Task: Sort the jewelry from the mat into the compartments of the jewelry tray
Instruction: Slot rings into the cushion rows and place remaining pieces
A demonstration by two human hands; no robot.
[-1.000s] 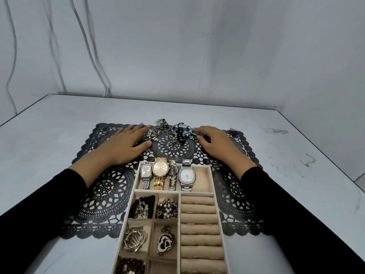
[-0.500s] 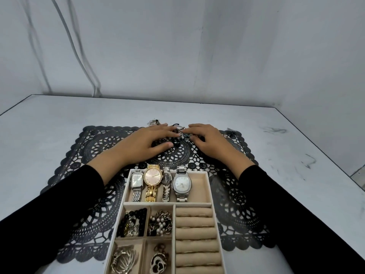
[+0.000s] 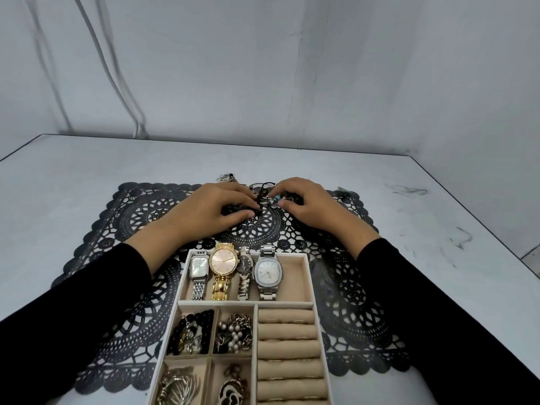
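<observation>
Bangles first, nearest the camera: a silver cuff (image 3: 175, 387) fills the jewelry tray's (image 3: 310, 276) bottom-left compartment, and a heart-shaped pendant (image 3: 230, 393) lies in the one just right of it. Alongside, the beige ring rolls (image 3: 289, 355) run up the right column. One row further, black bead bracelets (image 3: 191, 334) sit in the left cell and a pearl-and-chain bracelet (image 3: 235, 334) in the cell beside it.

Now the wide top compartment: four watches lie side by side. From the left there is a rectangular silver watch (image 3: 199, 267), a gold watch (image 3: 224, 262), a slim dark-dial watch (image 3: 244, 266) and a chunky silver watch (image 3: 268, 271) with a white face. Their straps poke over the far rim.

The tray rests on a black lace mat (image 3: 350, 287), with black sleeves coming in from both sides. Beyond it, both hands meet over the tangle of jewelry (image 3: 267, 198) at the middle of the mat's far half.

The left hand (image 3: 210, 211) reaches in with long, barely bent fingers and its thumb tip by a black cord; I can't tell whether it pinches. The right hand (image 3: 306, 206) has its fingers curled, tips nipping the beaded part of the tangle.

A stray chain (image 3: 229, 178) lies at the mat's far edge, and a small dark piece (image 3: 343, 192) lies near its right corner. Beyond that come the grey table (image 3: 73, 176) and white cables (image 3: 117, 83) running down the wall.
</observation>
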